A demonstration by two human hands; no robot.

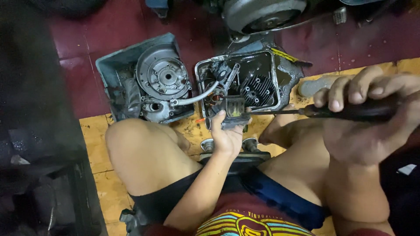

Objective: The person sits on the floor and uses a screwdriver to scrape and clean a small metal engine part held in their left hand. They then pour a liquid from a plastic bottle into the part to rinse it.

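A: What is the left hand [227,136] doing?

B: It is wrapped around a small dark grey metal engine part [230,112], blocky and greasy, lifted just above the person's bare knees, in front of the open trays.

A: And the right hand [365,118]?

B: Its fingers are curled tight on the black handle of a long screwdriver [326,111]. The thin shaft runs level to the left, and its tip meets the part in the left hand.

A: What lies around them?

B: On the yellow wooden floor [98,135] sits a black oily metal tray [275,76] holding a finned cylinder piece. Just left of it stands a grey-blue tray [109,65] with a round silver flywheel housing [162,78]. A curved silver tube [199,97] bridges the two trays.
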